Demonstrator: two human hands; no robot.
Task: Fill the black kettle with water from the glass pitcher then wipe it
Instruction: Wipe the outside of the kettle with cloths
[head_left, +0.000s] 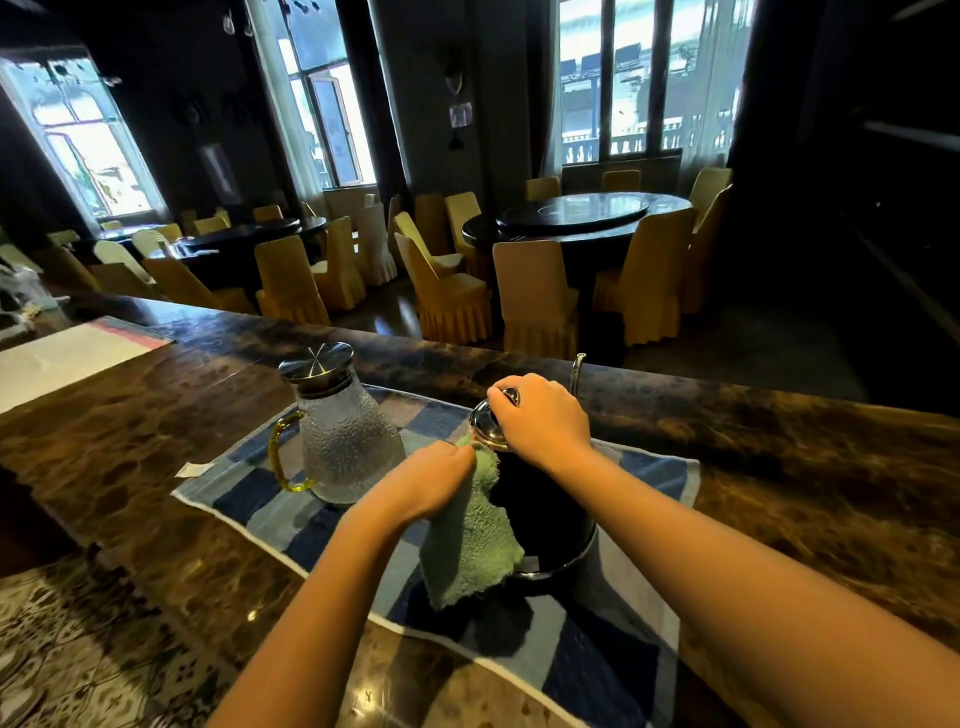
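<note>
Two bare forearms reach up from the bottom edge of the frame over a blue checked towel (597, 660) spread on a brown marbled counter (156, 415). In the lower middle of the frame the left hand (434, 480) has its fingers curled round the top of a green cloth (470, 540), which hangs down against the left side of the black kettle (550, 519). The kettle stands upright on the towel, right of centre. The right hand (540, 415) sits on top of it, fingers bent round the knob of the shiny lid (485, 423). Just left of the kettle, also on the towel, stands the glass pitcher (345, 441) — dimpled, capped in metal, its yellow handle turned to the left. A white sheet (62, 358) lies at the left edge of the frame. Across the upper half, yellow-covered chairs (535, 301) ring dark round tables (582, 215).
</note>
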